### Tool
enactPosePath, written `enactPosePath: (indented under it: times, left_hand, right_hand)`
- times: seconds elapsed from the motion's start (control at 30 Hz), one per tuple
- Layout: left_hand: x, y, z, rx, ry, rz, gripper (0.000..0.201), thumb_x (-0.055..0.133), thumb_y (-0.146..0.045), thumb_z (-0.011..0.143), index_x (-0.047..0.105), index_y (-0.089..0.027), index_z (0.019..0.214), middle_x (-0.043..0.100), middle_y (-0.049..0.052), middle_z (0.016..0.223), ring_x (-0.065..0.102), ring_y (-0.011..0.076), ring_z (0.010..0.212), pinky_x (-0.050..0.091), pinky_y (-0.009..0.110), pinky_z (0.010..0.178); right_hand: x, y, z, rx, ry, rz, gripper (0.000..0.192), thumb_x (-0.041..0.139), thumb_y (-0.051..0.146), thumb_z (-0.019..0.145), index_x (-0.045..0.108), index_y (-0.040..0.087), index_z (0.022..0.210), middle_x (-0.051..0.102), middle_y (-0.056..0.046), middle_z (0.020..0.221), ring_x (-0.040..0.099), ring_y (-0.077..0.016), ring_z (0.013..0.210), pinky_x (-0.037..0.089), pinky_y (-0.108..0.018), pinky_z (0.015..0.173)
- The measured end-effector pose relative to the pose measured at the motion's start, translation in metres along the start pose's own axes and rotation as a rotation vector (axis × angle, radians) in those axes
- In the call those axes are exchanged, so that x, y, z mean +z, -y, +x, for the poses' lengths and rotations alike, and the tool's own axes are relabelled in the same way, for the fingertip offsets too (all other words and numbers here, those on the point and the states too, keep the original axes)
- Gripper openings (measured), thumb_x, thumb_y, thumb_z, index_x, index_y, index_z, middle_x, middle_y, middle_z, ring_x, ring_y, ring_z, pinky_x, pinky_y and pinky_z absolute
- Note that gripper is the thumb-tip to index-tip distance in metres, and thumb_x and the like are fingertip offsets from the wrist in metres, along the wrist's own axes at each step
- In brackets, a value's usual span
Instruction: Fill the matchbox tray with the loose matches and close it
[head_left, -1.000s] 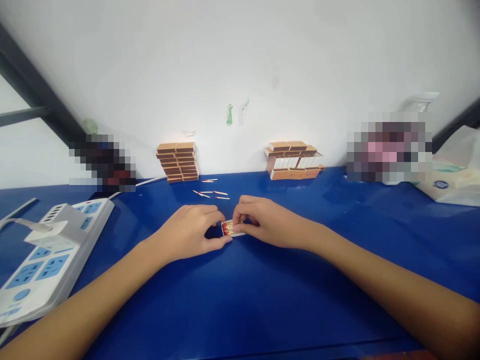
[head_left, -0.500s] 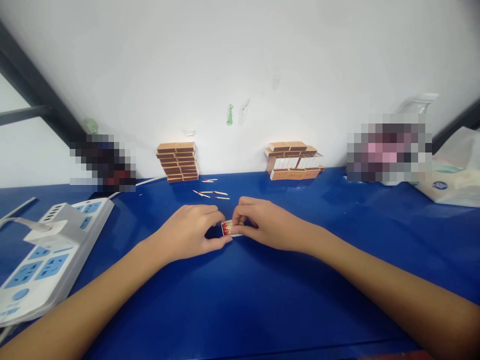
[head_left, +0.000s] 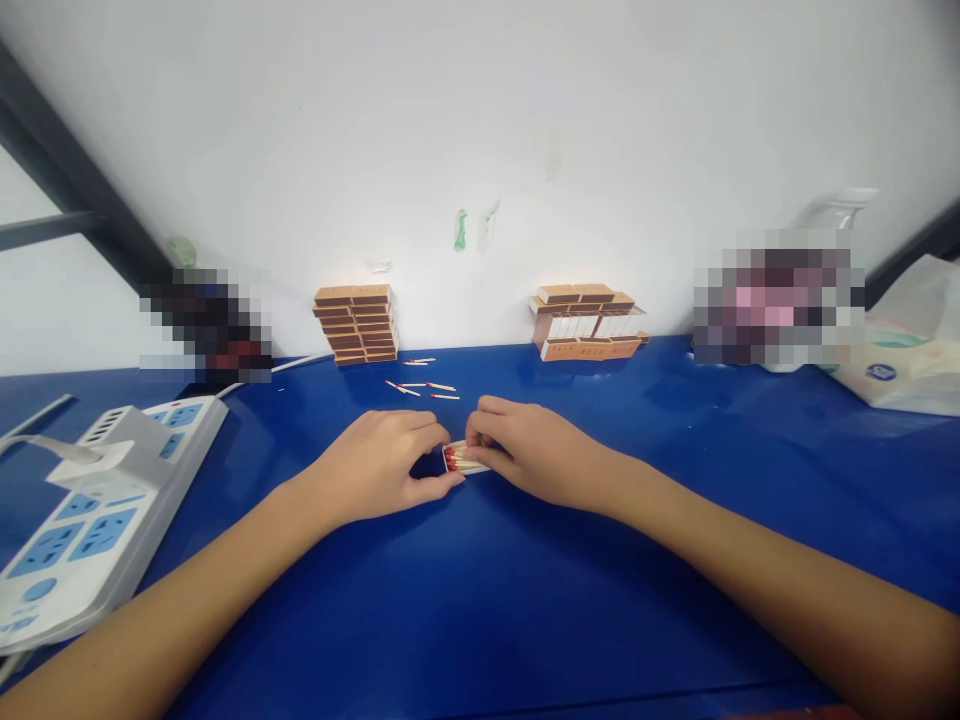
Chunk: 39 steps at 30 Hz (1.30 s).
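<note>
1. Centre of the blue table (head_left: 480,610), and here's the small white tray (head_left: 470,471), lying flat between the 2 hands, red-headed matches (head_left: 454,459) packed inside, heads pointing left
2. Left hand (head_left: 382,462) on the tray: thumb at the near edge, forefinger at the far edge, the pair grasping its left end
3. Right hand (head_left: 536,450) over the other end, thumb and fingertips bunched right down at the matchsticks; whether they pinch any, I cannot tell
4. Just beyond, loose matches (head_left: 445,397) lie scattered on the blue
5. Up against the wall (head_left: 480,110), 2 stacks of matchboxes: the left stack (head_left: 356,325) in tidy layers, the right stack (head_left: 590,349) stepped at the top
6. Far left, a white power strip (head_left: 124,560), well apart from the tray
</note>
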<state>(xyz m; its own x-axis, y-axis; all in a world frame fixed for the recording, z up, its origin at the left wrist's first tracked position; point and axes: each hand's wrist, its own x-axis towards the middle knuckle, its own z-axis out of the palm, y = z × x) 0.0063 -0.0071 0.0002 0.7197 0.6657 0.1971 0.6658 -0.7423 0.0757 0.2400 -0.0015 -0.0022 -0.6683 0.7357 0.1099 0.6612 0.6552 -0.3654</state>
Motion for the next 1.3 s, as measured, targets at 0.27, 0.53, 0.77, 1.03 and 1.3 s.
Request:
enactPosePath:
  times: [0.27,0.53,0.77,1.03,1.3]
  left_hand:
    - [-0.0001,-0.0004,0.0003,0.000,0.001,0.012,0.030,0.062,-0.047,0.096,0.065,-0.018,0.091,0.066,0.001,0.082,0.061,0.0168,0.071,0.040,0.030,0.062]
    - [0.0012,0.0005,0.0004,0.003,0.002,0.021,0.029,0.063,-0.046,0.095,0.065,-0.018,0.090,0.067,0.002,0.082,0.063,0.0177,0.072,0.041,0.031,0.062]
    - [0.0015,0.0006,0.0003,0.015,-0.007,0.037,0.027,0.063,-0.045,0.095,0.064,-0.018,0.089,0.067,0.002,0.082,0.062,0.0173,0.071,0.040,0.030,0.061]
    - [0.0010,0.0002,0.0000,0.010,0.000,0.031,0.025,0.063,-0.043,0.095,0.065,-0.018,0.090,0.068,0.002,0.084,0.064,0.0183,0.074,0.042,0.031,0.063]
    - [0.0014,0.0008,0.0008,0.020,-0.017,0.027,0.027,0.061,-0.044,0.096,0.064,-0.018,0.089,0.066,0.002,0.082,0.063,0.0179,0.072,0.042,0.032,0.062]
  right_hand:
    - [0.0004,-0.0003,0.0001,-0.010,-0.007,0.022,0.013,0.055,0.023,0.103,0.063,0.018,0.096,0.059,-0.003,0.098,0.054,-0.0117,0.074,0.035,-0.026,0.065]
    - [0.0020,-0.0028,0.0000,-0.057,-0.007,0.016,0.014,0.053,0.024,0.104,0.066,0.019,0.107,0.056,-0.004,0.104,0.055,-0.0120,0.075,0.038,-0.026,0.069]
    - [0.0037,-0.0023,0.0004,-0.097,-0.016,-0.008,0.021,0.046,0.023,0.107,0.066,0.019,0.107,0.054,-0.004,0.103,0.052,-0.0118,0.073,0.038,-0.026,0.069]
    - [0.0035,-0.0018,-0.0011,-0.108,-0.016,-0.060,0.023,0.045,0.024,0.108,0.067,0.018,0.108,0.054,-0.004,0.102,0.049,-0.0113,0.069,0.037,-0.027,0.066]
    - [0.0051,-0.0013,-0.0005,-0.132,-0.046,-0.024,0.018,0.051,0.026,0.106,0.068,0.018,0.107,0.056,-0.005,0.102,0.055,-0.0128,0.074,0.041,-0.029,0.070]
